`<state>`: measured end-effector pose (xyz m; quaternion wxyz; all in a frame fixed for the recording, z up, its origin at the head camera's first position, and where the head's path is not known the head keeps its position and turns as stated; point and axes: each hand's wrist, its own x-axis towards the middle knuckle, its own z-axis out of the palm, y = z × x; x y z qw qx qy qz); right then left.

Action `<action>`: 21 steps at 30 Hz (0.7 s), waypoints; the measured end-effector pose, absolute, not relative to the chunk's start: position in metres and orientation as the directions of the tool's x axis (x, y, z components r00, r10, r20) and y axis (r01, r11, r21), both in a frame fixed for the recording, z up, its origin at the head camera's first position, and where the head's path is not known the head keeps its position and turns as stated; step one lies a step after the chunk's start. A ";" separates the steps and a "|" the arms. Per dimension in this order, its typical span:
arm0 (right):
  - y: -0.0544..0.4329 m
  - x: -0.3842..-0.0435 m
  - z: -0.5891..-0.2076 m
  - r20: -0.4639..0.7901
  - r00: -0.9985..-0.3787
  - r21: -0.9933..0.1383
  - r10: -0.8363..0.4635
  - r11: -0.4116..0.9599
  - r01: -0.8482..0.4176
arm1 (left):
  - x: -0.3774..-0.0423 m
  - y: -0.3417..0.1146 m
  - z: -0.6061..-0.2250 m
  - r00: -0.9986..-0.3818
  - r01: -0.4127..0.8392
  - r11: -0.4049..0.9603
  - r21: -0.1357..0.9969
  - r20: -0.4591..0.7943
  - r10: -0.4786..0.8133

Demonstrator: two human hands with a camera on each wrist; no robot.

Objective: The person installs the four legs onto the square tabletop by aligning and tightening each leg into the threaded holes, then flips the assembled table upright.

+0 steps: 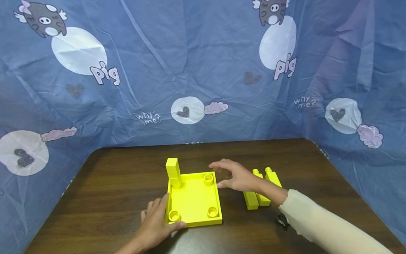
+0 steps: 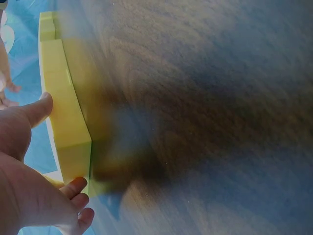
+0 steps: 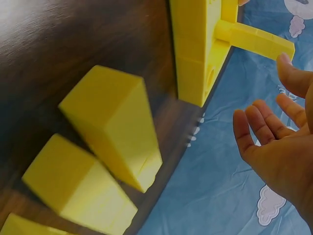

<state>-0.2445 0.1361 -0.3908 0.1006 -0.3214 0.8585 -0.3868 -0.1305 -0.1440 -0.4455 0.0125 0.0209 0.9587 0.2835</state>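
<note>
A square yellow tray with raised walls lies on the table. Round sockets show in three of its corners, and a square yellow post stands upright at the far left one. My left hand holds the tray's near left corner, thumb along the front wall and fingers at the left side. Just off the tray's right wall, my right hand hovers with loosely curved fingers and nothing in them. The right wrist view shows its bare palm, with the thumb overlapping the tip of the post.
Three loose yellow posts lie side by side right of the tray, under my right forearm; one post is nearest the tray. A small black object shows beside the right sleeve. Blue patterned cloth hangs behind the brown table.
</note>
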 end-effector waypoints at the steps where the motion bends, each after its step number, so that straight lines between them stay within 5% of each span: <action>1: 0.139 -0.244 -0.391 0.073 -0.776 -0.725 -0.627 0.501 -0.473 | -0.131 -0.144 -0.446 -0.999 0.032 0.839 0.544 -0.012 0.047; 21: 0.186 -0.230 -0.404 0.040 -0.732 -0.628 -0.680 0.553 -0.548 | -0.131 -0.143 -0.445 -0.999 0.018 0.837 0.547 -0.017 0.032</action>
